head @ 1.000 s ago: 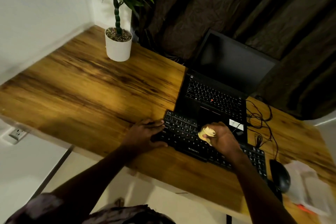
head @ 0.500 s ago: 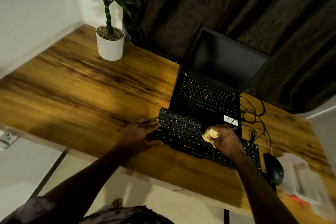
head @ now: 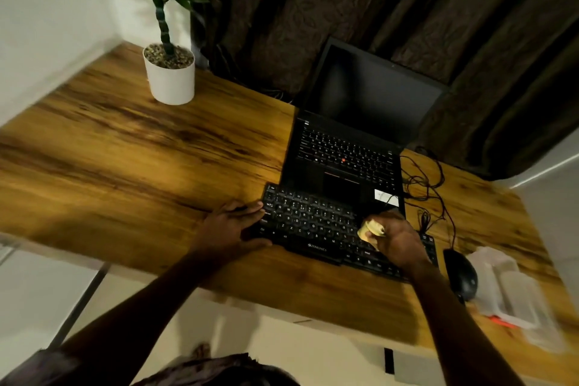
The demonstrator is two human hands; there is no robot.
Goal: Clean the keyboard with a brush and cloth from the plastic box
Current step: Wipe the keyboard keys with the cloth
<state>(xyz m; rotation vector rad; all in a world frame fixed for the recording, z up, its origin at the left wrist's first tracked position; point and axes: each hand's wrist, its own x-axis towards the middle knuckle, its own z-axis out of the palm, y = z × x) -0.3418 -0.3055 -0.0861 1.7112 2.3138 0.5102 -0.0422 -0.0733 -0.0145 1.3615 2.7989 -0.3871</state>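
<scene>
Head view: flat black plastic keyboard [head: 316, 226] sits lower centre on the glossy streaked wooden desk [head: 131, 160], its far edge touching the front of the open black laptop [head: 347, 150]. Left hand [head: 233, 226] lies flat, fingers spread open, holding nothing, pressing the keyboard's left end. Right hand [head: 396, 240] is closed around a bunched pale yellow cloth [head: 369, 229], pressed on the keys right of centre. Rounded black mouse [head: 460, 273] is just beside the keyboard's right end; the translucent rectangular plastic box [head: 507, 288], blurred, is lower right near the desk's front edge. White cylindrical plant pot [head: 170, 78] is upper left, well apart. Tangled black cables [head: 423, 188] lie right of the laptop. Wide bare desk left of the keyboard. Versus 0.5 s ago: cloth hand sits slightly further right along the keys; left hand unchanged.
</scene>
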